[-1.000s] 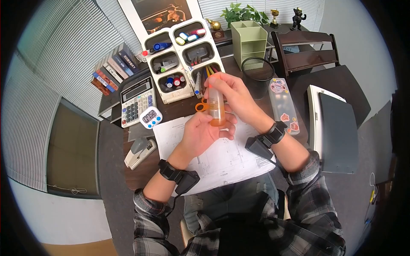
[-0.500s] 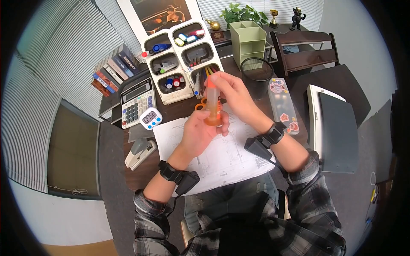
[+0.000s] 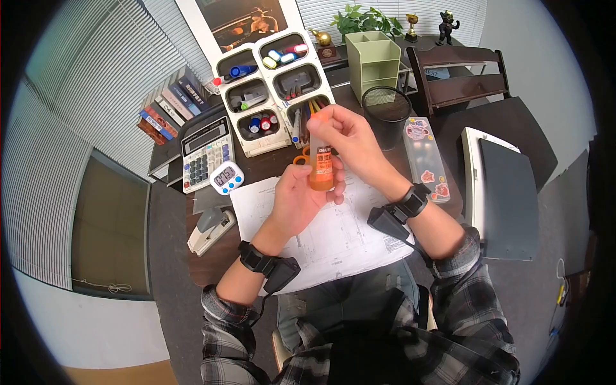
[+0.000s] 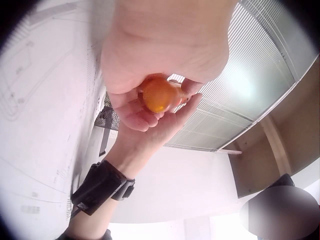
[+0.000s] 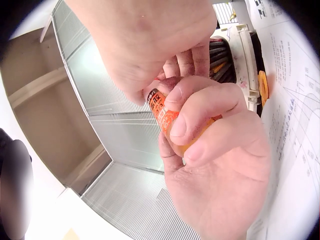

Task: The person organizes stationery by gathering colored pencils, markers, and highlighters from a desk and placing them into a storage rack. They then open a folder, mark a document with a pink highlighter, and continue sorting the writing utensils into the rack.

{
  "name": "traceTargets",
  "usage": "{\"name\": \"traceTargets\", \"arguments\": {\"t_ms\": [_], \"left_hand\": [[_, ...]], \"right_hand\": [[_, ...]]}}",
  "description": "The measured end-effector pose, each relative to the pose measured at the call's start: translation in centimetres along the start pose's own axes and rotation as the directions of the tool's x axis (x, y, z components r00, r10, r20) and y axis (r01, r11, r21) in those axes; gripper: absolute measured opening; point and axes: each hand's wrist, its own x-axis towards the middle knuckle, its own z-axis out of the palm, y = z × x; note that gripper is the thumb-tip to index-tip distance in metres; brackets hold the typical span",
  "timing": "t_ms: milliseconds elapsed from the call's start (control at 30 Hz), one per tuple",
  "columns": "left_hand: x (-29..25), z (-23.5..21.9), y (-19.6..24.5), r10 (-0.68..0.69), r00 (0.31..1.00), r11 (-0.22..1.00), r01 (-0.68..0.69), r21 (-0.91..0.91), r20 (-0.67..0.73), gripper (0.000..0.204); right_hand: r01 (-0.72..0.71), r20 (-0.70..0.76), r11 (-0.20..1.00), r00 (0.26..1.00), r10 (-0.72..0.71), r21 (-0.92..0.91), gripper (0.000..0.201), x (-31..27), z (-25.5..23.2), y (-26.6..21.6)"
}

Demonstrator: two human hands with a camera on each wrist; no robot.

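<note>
A glue bottle with amber liquid and an orange printed label stands nearly upright between both hands, above the sheets of paper. My left hand holds its lower body, thumb on one side and fingers curled round the other, as the right wrist view shows. At the top, my right hand pinches the orange cap, which the fingers mostly cover. In the left wrist view the round amber base of the bottle faces the camera. Orange scissor handles show just behind the bottle.
Behind the hands a white organizer holds several pens and markers. A timer, a calculator and a stapler lie to the left. To the right are a black mesh cup and a clear stickered case.
The bottle has turned about its length, so its orange label now faces the head camera. My left fingers have closed in round its lower body, while my right hand stays at the cap.
</note>
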Motion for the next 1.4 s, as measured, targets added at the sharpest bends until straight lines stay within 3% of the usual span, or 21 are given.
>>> {"name": "traceTargets", "arguments": {"t_ms": [100,167,267,367,400,467,1033,1267,1400], "left_hand": [[0.0,0.1,0.1,-0.009,1.000,0.999,0.008,0.036,0.028,0.044],[-0.1,0.0,-0.1,-0.014,1.000,0.999,0.014,0.030,0.009,0.044],[-0.1,0.0,-0.1,-0.021,1.000,0.999,0.021,0.033,-0.012,0.043],[-0.1,0.1,0.0,-0.017,1.000,1.000,0.018,0.026,-0.009,0.040],[-0.1,0.1,0.1,-0.012,1.000,1.000,0.012,0.010,-0.004,0.039],[-0.1,0.1,0.1,-0.015,1.000,1.000,0.015,-0.003,0.007,0.039],[-0.1,0.1,0.1,-0.017,1.000,1.000,0.017,0.011,-0.008,0.039],[0.0,-0.1,-0.2,0.040,0.999,0.986,-0.035,0.160,-0.025,0.028],[0.0,0.4,-0.1,0.088,0.994,0.967,-0.068,0.245,-0.070,0.023]], "right_hand": [[-0.059,0.008,0.998,0.998,0.059,-0.024,0.028,-0.1,0.0,-0.2],[0.097,-0.026,0.993,0.995,-0.099,-0.073,0.029,0.5,0.0,1.4],[0.024,0.033,0.982,0.999,-0.018,-0.188,0.019,0.3,-0.3,0.7],[-0.063,0.029,0.978,0.997,0.070,-0.199,0.020,0.0,-0.1,-0.4],[-0.063,0.029,0.978,0.997,0.070,-0.199,0.020,0.1,-0.1,0.1],[0.076,0.000,0.992,0.997,-0.076,-0.100,0.031,0.5,-0.2,1.2],[0.027,0.025,0.988,0.999,-0.023,-0.152,0.033,0.0,-0.3,-0.1],[-0.074,0.040,0.995,0.996,0.076,-0.063,0.035,-0.3,0.0,-0.7],[-0.024,-0.004,0.993,1.000,0.024,-0.116,0.036,0.1,-0.1,0.2]]}}
